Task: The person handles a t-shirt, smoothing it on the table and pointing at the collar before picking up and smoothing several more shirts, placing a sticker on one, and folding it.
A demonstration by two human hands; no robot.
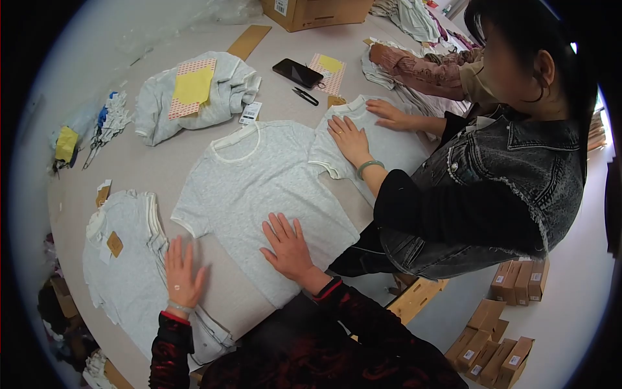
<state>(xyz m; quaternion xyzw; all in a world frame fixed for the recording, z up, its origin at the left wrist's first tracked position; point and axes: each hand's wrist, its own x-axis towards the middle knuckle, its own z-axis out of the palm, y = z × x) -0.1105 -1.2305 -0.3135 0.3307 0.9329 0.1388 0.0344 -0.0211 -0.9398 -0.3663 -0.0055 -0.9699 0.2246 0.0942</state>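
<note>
A light grey short-sleeved T-shirt point(262, 170) with a pale neckband lies spread on the table before me. My right hand point(290, 250) rests flat on its lower part, fingers apart. At the inner edge of a pile of similar grey shirts point(126, 253) is my left hand point(183, 272), fingers apart and holding nothing; whether it touches the pile I cannot tell. A brown hang tag point(114, 244) lies on that pile. Behind the spread shirt sits a folded grey bundle point(160, 107) with a yellow paper point(193, 91) on top, and a white printed tag point(250, 113) lies beside it.
Close on the right, a co-worker presses both hands on another grey T-shirt point(388, 141). Another person's arms reach over garments behind. Thread snips point(305, 96), a smartphone point(297, 73) and a cardboard box point(316, 14) are farther back. Small cartons point(486, 345) stand at lower right.
</note>
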